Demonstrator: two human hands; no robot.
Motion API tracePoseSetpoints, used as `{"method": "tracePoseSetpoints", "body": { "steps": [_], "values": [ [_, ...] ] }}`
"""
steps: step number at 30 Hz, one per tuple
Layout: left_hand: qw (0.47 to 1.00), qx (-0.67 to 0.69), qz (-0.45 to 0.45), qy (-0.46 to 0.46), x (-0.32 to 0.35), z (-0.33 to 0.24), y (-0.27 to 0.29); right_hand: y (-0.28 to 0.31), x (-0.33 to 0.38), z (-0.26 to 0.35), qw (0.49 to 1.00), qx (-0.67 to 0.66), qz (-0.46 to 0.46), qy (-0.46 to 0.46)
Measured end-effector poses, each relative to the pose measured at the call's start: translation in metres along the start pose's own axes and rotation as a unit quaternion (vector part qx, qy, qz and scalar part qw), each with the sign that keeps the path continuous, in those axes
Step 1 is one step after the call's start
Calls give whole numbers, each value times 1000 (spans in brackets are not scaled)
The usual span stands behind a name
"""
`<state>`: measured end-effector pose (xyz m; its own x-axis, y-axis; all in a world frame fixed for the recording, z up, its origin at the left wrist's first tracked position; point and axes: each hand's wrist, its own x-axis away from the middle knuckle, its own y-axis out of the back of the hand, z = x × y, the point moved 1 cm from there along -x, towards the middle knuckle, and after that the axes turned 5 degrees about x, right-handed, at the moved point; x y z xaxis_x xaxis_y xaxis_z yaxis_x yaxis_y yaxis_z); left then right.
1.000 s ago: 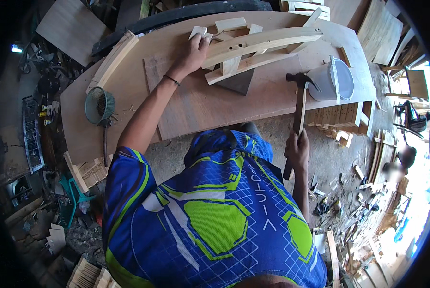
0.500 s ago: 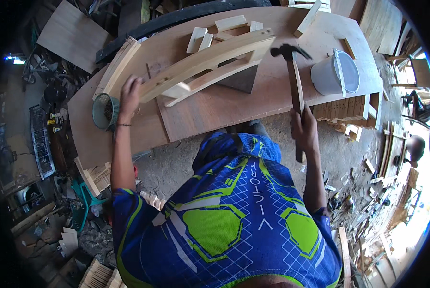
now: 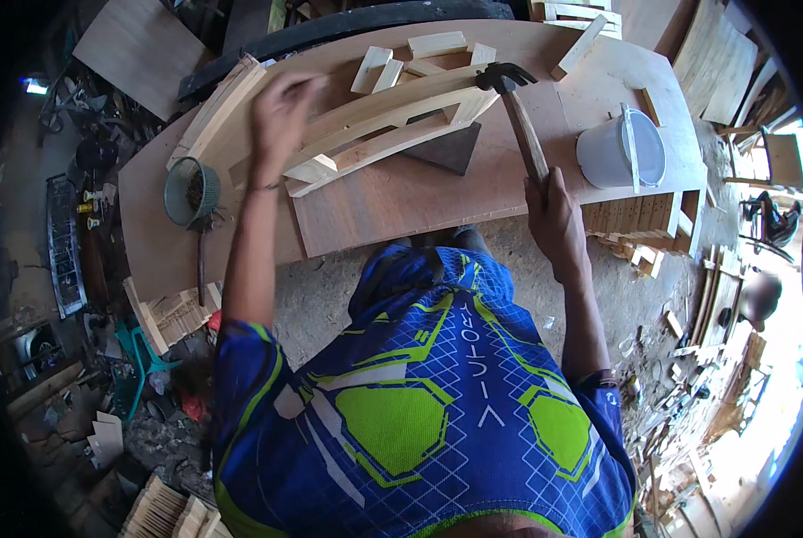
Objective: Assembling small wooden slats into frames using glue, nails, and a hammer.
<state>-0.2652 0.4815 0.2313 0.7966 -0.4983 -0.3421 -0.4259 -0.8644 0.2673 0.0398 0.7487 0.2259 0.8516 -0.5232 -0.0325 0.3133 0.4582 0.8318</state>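
Observation:
My right hand (image 3: 554,220) grips the wooden handle of a claw hammer (image 3: 525,134). Its dark head is raised over the right end of a curved wooden frame (image 3: 392,125), which lies on the plywood bench (image 3: 392,206). My left hand (image 3: 285,112) hovers, blurred, over the frame's left end with its fingers curled. Whether it holds anything small is unclear. A green bowl (image 3: 190,190) with dark contents sits on the bench to the left of that hand.
A white bucket with a lid (image 3: 621,148) stands at the bench's right end. Loose wood blocks (image 3: 437,43) lie behind the frame, with a dark wedge (image 3: 446,148) under it. Stacked wood pieces (image 3: 639,220) sit below the bench on the right. Scraps litter the ground.
My left hand went from the frame to the green bowl, then back over the frame's left end. The hammer rose from beside the bench to above the frame.

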Motion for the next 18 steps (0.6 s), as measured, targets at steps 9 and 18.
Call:
{"method": "tracePoseSetpoints", "body": {
  "steps": [9,18],
  "values": [
    [974,-132,99,-154,-50,11,-132,-9,17,-17,994,-61,-6,-93],
    [981,-90,97,-144,-50,17,-136,30,22,-16,967,-216,-27,-135]
  ]
}}
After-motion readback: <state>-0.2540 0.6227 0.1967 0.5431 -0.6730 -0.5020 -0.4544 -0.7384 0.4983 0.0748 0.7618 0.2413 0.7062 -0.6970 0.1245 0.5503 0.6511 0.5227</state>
